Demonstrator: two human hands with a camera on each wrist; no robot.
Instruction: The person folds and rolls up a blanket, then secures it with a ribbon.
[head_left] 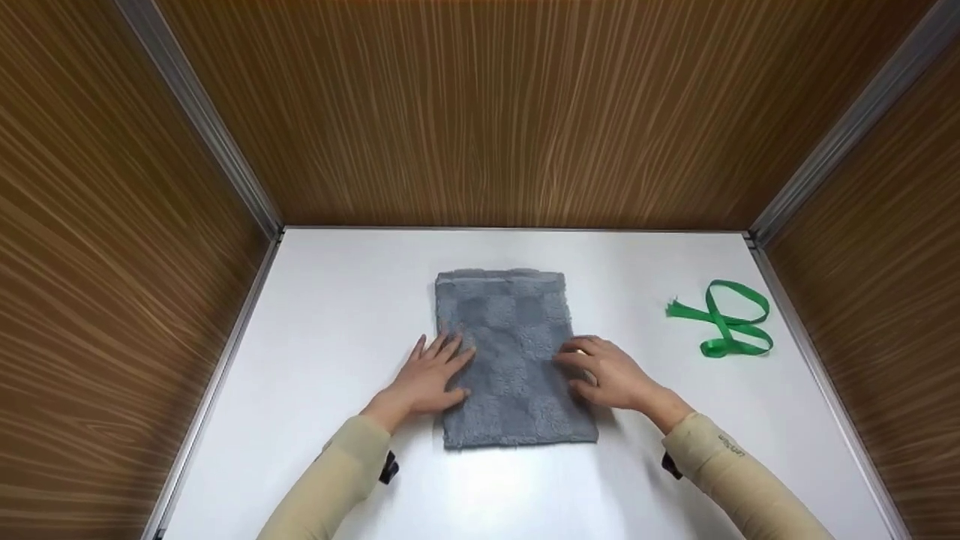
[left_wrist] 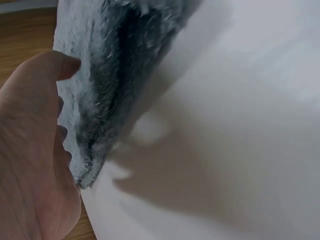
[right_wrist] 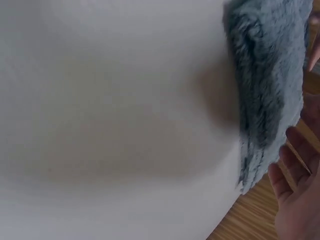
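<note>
Hands flat on the folded grey towel (head_left: 514, 360) mid-table (head_left: 337, 300): left hand (head_left: 429, 379) with fingers spread on its left edge, right hand (head_left: 611, 373) with fingers loosely together on the right edge. Only the head view catches the green ribbon (head_left: 726, 319) far right; wrist views just show fluffy towel edges.

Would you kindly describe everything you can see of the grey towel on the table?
The grey towel is a plush, fluffy cloth with a faint checked texture, folded into an upright rectangle. It lies flat near the middle of the white table. A hem band runs along its far edge. The left hand rests with spread fingers on its left edge; the right hand rests on its right edge. The wrist views show thick layered pile.
</note>
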